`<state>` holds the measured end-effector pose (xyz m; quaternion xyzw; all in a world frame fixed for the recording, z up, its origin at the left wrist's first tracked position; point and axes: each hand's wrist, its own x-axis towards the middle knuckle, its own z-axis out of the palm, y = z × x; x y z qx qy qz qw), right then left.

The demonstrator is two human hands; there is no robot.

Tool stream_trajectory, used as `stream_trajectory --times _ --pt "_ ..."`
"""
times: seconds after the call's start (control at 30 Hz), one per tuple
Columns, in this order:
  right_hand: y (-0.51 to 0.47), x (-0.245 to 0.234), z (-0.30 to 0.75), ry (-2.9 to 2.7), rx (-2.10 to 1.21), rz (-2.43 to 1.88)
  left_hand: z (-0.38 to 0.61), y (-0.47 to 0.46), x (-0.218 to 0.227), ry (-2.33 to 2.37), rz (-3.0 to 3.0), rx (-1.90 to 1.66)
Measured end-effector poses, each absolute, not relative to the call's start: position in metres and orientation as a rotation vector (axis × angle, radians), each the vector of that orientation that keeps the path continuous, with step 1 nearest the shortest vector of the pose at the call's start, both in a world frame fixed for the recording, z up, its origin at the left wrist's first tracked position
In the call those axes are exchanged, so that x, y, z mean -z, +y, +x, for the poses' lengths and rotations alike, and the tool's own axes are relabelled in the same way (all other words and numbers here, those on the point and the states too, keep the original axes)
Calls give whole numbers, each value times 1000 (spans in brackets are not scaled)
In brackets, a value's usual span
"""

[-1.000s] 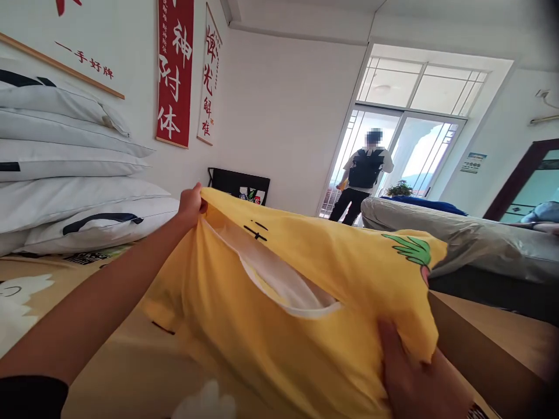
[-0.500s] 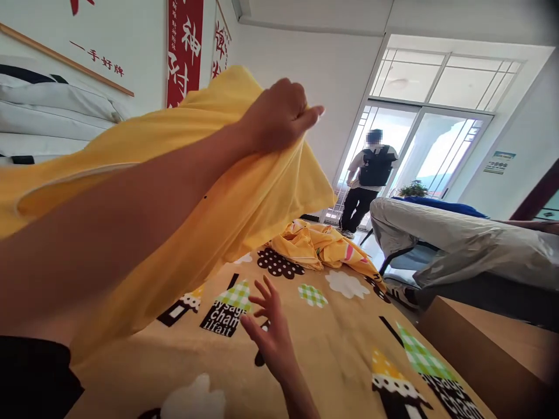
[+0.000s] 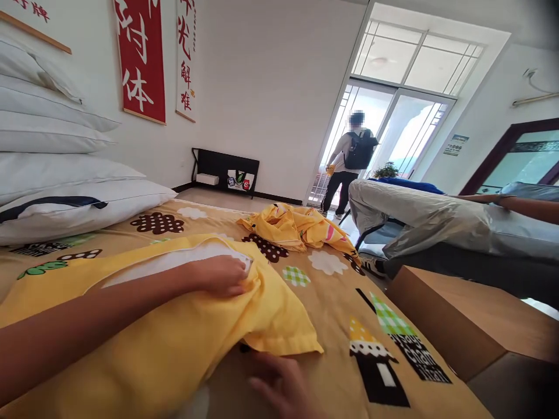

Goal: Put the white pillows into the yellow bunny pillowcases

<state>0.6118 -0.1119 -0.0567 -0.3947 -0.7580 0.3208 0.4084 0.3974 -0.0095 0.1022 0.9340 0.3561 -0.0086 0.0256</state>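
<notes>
A yellow pillowcase [image 3: 183, 326] lies across the patterned tan bedspread [image 3: 323, 314], with a long opening along its upper side that shows white inside. My left hand [image 3: 222, 274] is closed on the cloth at the right end of this opening. Below the pillowcase's near right edge is my right hand [image 3: 282, 381], blurred, its thumb and fingers apart. No cloth shows between them, and the fingertips are partly in shadow by the hem.
White pillows [image 3: 65, 169] are stacked at the left. A crumpled yellow printed cloth [image 3: 301, 224] lies at the far edge. On the right are a cardboard box [image 3: 458, 297] and a seated person's legs [image 3: 419, 212]. Another person [image 3: 356, 151] with a backpack stands by the glass doors.
My left hand has come down with the pillowcase, which was raised and now lies on the bedspread. My right hand has moved down towards the near hem. The view has shifted right.
</notes>
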Motion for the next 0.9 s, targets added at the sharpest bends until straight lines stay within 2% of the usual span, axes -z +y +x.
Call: stream_trajectory --times 0.07,0.2,0.27,0.37,0.5,0.6,0.8,0.9 --pt "-96 41 663 -1714 -817 -1277 351 -14 -91 1233 2812 -183" --pt "-51 22 710 -1482 -606 -1595 271 -19 -68 1777 2598 -488" --pt "-31 26 703 -1554 -687 -1647 242 -18 -54 2034 2436 -499" --pt "-13 38 675 -1707 -801 -1651 215 -17 -30 2174 2226 -399" --pt "-2 44 645 -1780 -756 -1675 209 -24 -13 2312 2138 -326" --pt "-2 25 641 -1807 -572 -1646 214 -24 -32 2427 2148 -287" --pt "-44 -44 680 -1746 -84 -1752 227 12 -136 2599 2305 -652" --pt "-76 -36 715 -1820 -46 -1882 241 30 -139 2312 2342 -825"
